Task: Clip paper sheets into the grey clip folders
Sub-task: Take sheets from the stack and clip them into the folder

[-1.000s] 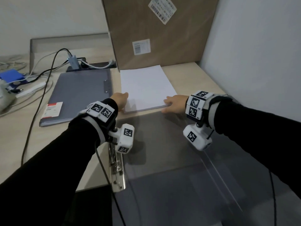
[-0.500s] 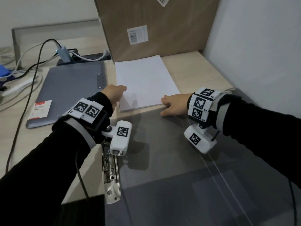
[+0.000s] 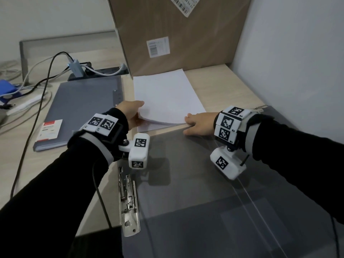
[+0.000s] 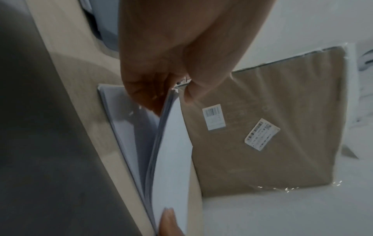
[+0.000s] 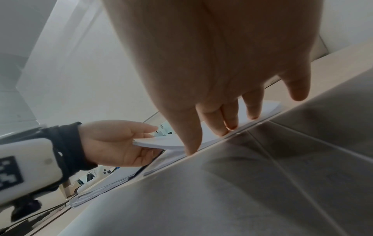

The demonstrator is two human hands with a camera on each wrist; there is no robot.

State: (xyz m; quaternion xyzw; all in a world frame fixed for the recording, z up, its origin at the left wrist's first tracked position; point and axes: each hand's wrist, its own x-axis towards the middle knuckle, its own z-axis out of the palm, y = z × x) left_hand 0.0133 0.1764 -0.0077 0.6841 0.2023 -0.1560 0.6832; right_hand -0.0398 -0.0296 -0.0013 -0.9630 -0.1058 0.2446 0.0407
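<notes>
A stack of white paper sheets (image 3: pixel 165 97) lies on the desk behind an open grey clip folder (image 3: pixel 195 192), whose metal clip (image 3: pixel 128 198) runs along its left edge. My left hand (image 3: pixel 131 113) pinches the near left corner of several top sheets (image 4: pixel 169 143) and holds it raised off the stack (image 5: pixel 155 142). My right hand (image 3: pixel 199 122) rests at the stack's near right corner, its fingertips (image 5: pixel 230 126) straight and pressing on the paper's edge. A second grey folder (image 3: pixel 81 107), closed, lies to the left.
A large cardboard box (image 3: pixel 178 32) stands right behind the paper. The white wall (image 3: pixel 288 62) bounds the desk on the right. Cables and a hub (image 3: pixel 75 67) lie at the back left, a blue object (image 3: pixel 7 88) at the far left.
My left hand has taken hold of the near left corner of the top sheets and lifted it off the stack. My right hand stays at the near right corner.
</notes>
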